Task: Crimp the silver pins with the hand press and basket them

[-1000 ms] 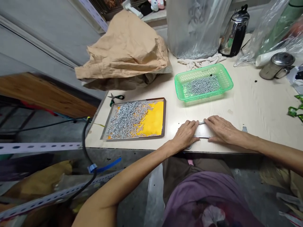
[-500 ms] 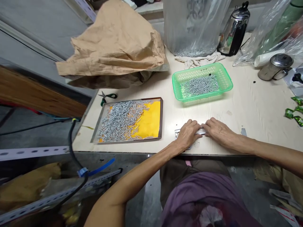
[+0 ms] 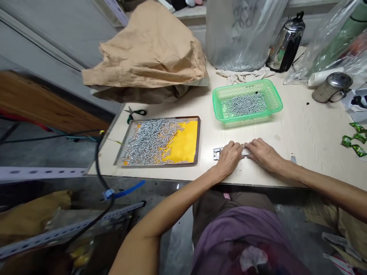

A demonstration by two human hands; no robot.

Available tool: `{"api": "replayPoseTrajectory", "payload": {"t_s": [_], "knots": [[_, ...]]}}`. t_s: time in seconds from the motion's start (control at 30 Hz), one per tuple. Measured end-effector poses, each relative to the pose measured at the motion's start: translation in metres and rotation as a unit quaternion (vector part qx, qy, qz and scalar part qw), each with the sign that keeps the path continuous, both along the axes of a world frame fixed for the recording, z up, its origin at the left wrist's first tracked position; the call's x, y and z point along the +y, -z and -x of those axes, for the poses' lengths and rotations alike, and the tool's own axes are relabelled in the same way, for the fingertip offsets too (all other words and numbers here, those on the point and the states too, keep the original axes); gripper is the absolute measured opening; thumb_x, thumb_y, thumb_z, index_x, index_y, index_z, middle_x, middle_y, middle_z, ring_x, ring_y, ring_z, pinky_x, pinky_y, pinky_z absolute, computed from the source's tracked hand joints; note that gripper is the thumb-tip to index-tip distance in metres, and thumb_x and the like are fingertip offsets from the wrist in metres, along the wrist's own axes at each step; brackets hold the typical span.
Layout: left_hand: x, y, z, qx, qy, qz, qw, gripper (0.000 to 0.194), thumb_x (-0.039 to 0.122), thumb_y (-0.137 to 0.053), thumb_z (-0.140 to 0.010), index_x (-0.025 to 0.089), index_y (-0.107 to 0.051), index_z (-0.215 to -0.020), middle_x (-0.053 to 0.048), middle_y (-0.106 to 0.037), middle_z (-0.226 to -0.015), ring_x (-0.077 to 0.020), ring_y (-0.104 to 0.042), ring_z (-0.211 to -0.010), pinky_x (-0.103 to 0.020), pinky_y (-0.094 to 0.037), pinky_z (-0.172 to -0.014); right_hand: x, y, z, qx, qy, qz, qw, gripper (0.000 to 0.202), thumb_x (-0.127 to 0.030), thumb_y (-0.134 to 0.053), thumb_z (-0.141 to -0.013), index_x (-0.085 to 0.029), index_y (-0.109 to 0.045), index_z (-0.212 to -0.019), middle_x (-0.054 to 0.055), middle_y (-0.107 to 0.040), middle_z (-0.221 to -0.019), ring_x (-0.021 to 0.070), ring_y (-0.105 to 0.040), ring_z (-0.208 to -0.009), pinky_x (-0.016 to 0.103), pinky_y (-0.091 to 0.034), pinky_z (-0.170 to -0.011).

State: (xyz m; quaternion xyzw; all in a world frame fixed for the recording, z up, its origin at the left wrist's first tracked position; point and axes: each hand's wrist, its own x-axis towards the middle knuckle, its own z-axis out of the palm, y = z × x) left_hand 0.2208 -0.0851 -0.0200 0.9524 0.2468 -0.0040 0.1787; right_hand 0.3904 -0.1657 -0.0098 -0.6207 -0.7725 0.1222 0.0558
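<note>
Near the table's front edge lies a flat silvery metal strip (image 3: 216,153), its left end showing small holes and a dark slot. My left hand (image 3: 230,158) covers its middle, with fingers closed over it. At the strip's right part, my right hand (image 3: 263,153) pinches with the fingertips close to the left hand's. The palms hide most of the strip. To the left, a shallow tray (image 3: 198,141) with a yellow bottom holds many small metal pins (image 3: 149,141). Beyond my hands stands a green plastic basket (image 3: 219,112) with more such pins.
Green-handled scissors (image 3: 137,112) lie behind the tray. A crumpled brown paper bag (image 3: 155,49), a large clear plastic bag (image 3: 235,38), a cloth (image 3: 243,74) and a steel kettle (image 3: 288,42) stand along the back. A metal mug (image 3: 332,88) and green wrappers (image 3: 358,139) are at right.
The view has shifted slightly. The metal strip's left end shows more fully, and the dark piece beneath my left wrist is out of sight. Both hands stay on the strip.
</note>
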Motion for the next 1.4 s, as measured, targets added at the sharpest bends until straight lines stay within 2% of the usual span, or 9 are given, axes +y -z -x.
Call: {"api": "replayPoseTrajectory", "payload": {"t_s": [0.13,0.37,0.53,0.77,0.93,1.03,1.13,1.23,1.4], "knots": [[-0.021,0.019,0.009,-0.087,-0.026,-0.035,0.995,0.030,0.015,-0.053,-0.094,0.013,-0.054,-0.123,-0.020,-0.048,-0.145,-0.0292,-0.041,-0.139,-0.049,-0.040,-0.110,0.016,0.001,-0.030,0.024,-0.026,0.028,0.999,0.055,-0.052,-0.061,-0.086,-0.013,-0.059,-0.124,0.016,-0.062,-0.108,0.0286,-0.055,-0.096,0.040,-0.045,-0.080],[-0.056,0.035,0.015,-0.123,-0.014,-0.050,0.991,0.031,0.018,-0.043,-0.098,0.013,-0.054,-0.127,-0.019,-0.056,-0.138,-0.0290,-0.046,-0.137,-0.052,-0.039,-0.112,0.042,0.009,-0.050,-0.005,0.009,-0.041,0.999,0.038,-0.037,-0.040,-0.098,-0.017,-0.071,-0.093,0.011,-0.066,-0.086,0.0242,-0.056,-0.083,0.038,-0.044,-0.077],[-0.055,0.033,0.012,-0.119,-0.011,-0.050,0.992,0.034,0.021,-0.046,-0.097,0.013,-0.052,-0.129,-0.020,-0.057,-0.136,-0.0292,-0.047,-0.136,-0.054,-0.038,-0.112,0.065,-0.008,-0.008,-0.080,0.036,-0.070,0.994,0.031,-0.026,-0.043,-0.096,-0.017,-0.073,-0.091,0.013,-0.066,-0.090,0.0259,-0.053,-0.085,0.037,-0.042,-0.071],[-0.054,0.051,0.006,-0.084,-0.005,0.004,0.996,0.030,0.010,-0.047,-0.088,0.010,-0.067,-0.111,-0.018,-0.070,-0.108,-0.0303,-0.067,-0.103,-0.043,-0.055,-0.092,0.069,-0.023,0.080,-0.072,-0.229,-0.007,0.971,0.017,-0.013,-0.058,-0.089,-0.020,-0.072,-0.084,0.008,-0.063,-0.096,0.0202,-0.054,-0.088,0.031,-0.039,-0.069],[-0.056,0.050,0.005,-0.046,0.022,-0.009,0.999,0.027,0.016,-0.047,-0.091,0.012,-0.070,-0.103,-0.016,-0.071,-0.106,-0.0289,-0.067,-0.096,-0.041,-0.056,-0.087,0.073,-0.010,0.086,0.028,-0.248,-0.057,0.967,0.020,-0.008,-0.050,-0.092,-0.018,-0.065,-0.084,0.006,-0.063,-0.086,0.0172,-0.057,-0.080,0.030,-0.044,-0.072],[-0.056,0.040,0.007,-0.116,0.019,-0.056,0.992,0.027,0.021,-0.050,-0.093,0.013,-0.066,-0.113,-0.016,-0.066,-0.119,-0.0286,-0.062,-0.110,-0.041,-0.053,-0.095,0.079,-0.027,0.075,0.171,-0.188,-0.129,0.958,0.020,-0.019,-0.044,-0.098,-0.019,-0.063,-0.094,0.006,-0.064,-0.086,0.0163,-0.060,-0.076,0.029,-0.048,-0.069],[-0.037,0.027,0.020,-0.188,0.005,-0.109,0.976,0.026,0.025,-0.052,-0.095,0.015,-0.065,-0.115,-0.016,-0.062,-0.127,-0.0267,-0.056,-0.121,-0.040,-0.049,-0.101,0.095,-0.061,0.050,0.202,-0.049,-0.237,0.949,0.023,-0.033,-0.043,-0.099,-0.021,-0.063,-0.103,0.006,-0.067,-0.087,0.0188,-0.062,-0.075,0.033,-0.051,-0.068],[0.013,0.008,0.044,-0.176,-0.109,-0.146,0.967,0.020,0.020,-0.050,-0.096,0.017,-0.069,-0.100,-0.014,-0.065,-0.118,-0.0234,-0.058,-0.112,-0.038,-0.052,-0.093,0.117,-0.091,0.012,0.132,0.075,-0.313,0.937,0.029,-0.038,-0.043,-0.099,-0.021,-0.066,-0.106,0.009,-0.069,-0.094,0.0237,-0.064,-0.079,0.041,-0.053,-0.075],[0.115,-0.020,0.083,-0.045,-0.331,-0.171,0.927,0.019,0.020,-0.053,-0.094,0.015,-0.071,-0.089,-0.011,-0.066,-0.096,-0.0236,-0.056,-0.094,-0.038,-0.049,-0.080,0.117,-0.087,-0.026,0.040,0.117,-0.342,0.932,0.039,-0.039,-0.042,-0.099,-0.014,-0.067,-0.117,0.020,-0.062,-0.118,0.0333,-0.063,-0.100,0.046,-0.056,-0.076]]}}
